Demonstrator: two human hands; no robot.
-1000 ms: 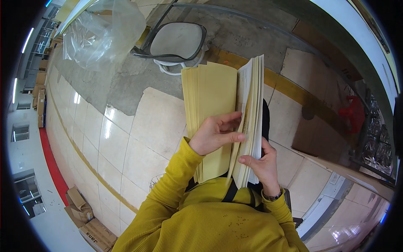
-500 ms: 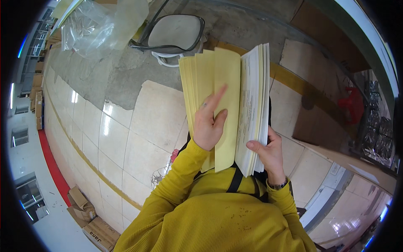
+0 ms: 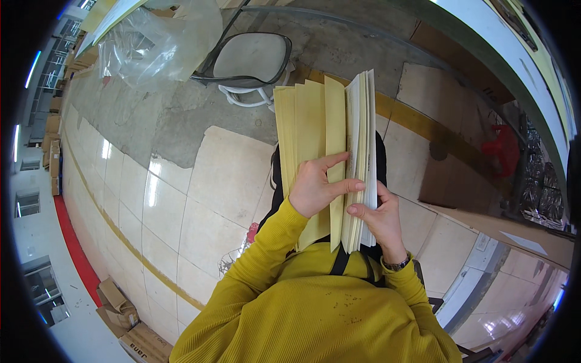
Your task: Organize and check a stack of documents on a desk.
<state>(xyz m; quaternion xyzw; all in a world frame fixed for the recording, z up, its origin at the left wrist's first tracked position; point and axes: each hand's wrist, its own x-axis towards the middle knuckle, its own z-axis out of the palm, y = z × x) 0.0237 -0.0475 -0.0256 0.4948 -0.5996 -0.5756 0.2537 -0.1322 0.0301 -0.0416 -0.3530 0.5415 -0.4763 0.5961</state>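
Observation:
A thick stack of pale yellow sheets point(image 3: 305, 115) stands on edge in front of me, fanned apart at the top. My left hand point(image 3: 318, 184) lies against the left part of the stack, with its index finger and thumb reaching right onto one raised sheet point(image 3: 334, 109). My right hand point(image 3: 378, 218) grips the right part of the stack point(image 3: 361, 121) from below, thumb on the near face. Both sleeves are mustard yellow, and a watch sits on my right wrist.
A grey-seated chair point(image 3: 251, 57) stands on the floor beyond the sheets, with a crumpled clear plastic bag point(image 3: 151, 42) to its left. Cardboard boxes point(image 3: 121, 314) lie at the lower left. Something red point(image 3: 502, 148) sits by the right wall, on the tiled floor.
My left hand has moved right across the stack, from lying flat on the left sheets to pinching a single sheet by the right part. My right hand keeps its grip.

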